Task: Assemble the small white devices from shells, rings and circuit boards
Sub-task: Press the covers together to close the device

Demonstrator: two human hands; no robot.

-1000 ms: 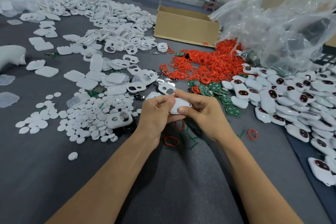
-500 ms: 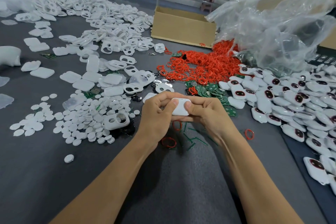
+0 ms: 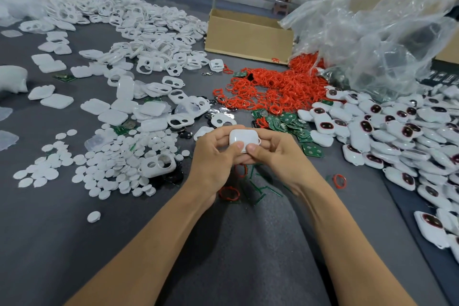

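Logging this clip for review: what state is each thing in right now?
white device: held by both hands, smooth face up
left hand: grips the device
right hand: grips the device
cardboard box: top open
red rings: loose heap
circuit boards: loose pile

Bright, flat light from overhead washes evenly across the grey counter [image 3: 74, 243], with no hard-edged shadows anywhere. A soft, dim shadow pools under the forearms at six o'clock, and a smaller patch darkens the cloth just beneath the left hand [image 3: 213, 159] and right hand [image 3: 280, 156]. Glare at two o'clock: white streaks flash off the crumpled clear plastic bag [image 3: 387, 32]. Dead centre, the white device [image 3: 242, 138] is crisp, with a faint sheen on its top face. Wide-angle stretch shows at the rim, where the forearms splay broad at the bottom edge. The white shells [image 3: 124, 20] at ten o'clock go soft, nearly blown out toward the corner.
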